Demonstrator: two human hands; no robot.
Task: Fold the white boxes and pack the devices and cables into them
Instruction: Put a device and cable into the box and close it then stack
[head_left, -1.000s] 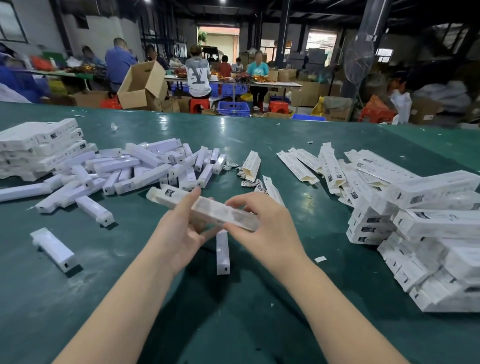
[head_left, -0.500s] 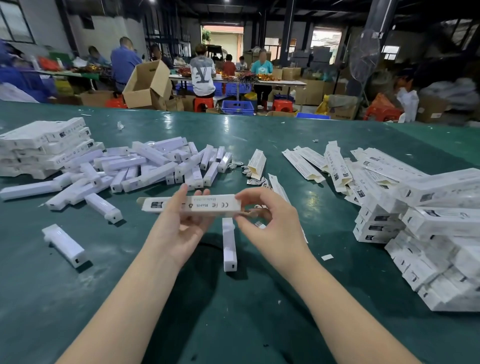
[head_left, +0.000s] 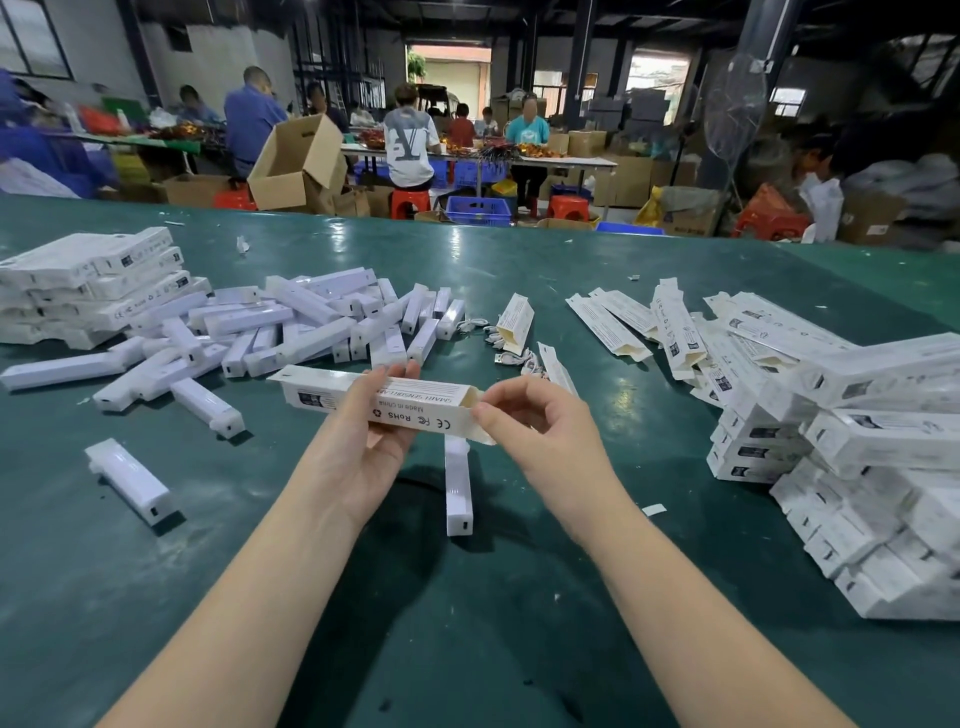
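Cardboard, thin and light, the white box (head_left: 387, 402) crushes easily: left hand (head_left: 363, 447) curls round its middle above the table, right hand (head_left: 530, 426) pinches the open end flap; handle by edges.

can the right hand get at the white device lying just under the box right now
Probably not yet: the right hand is pinching the flap of the box. The device itself lies uncovered on the table right below.

Tilted cardboard carton (head_left: 296, 163), red stools (head_left: 410, 201), blue crate (head_left: 478, 212).
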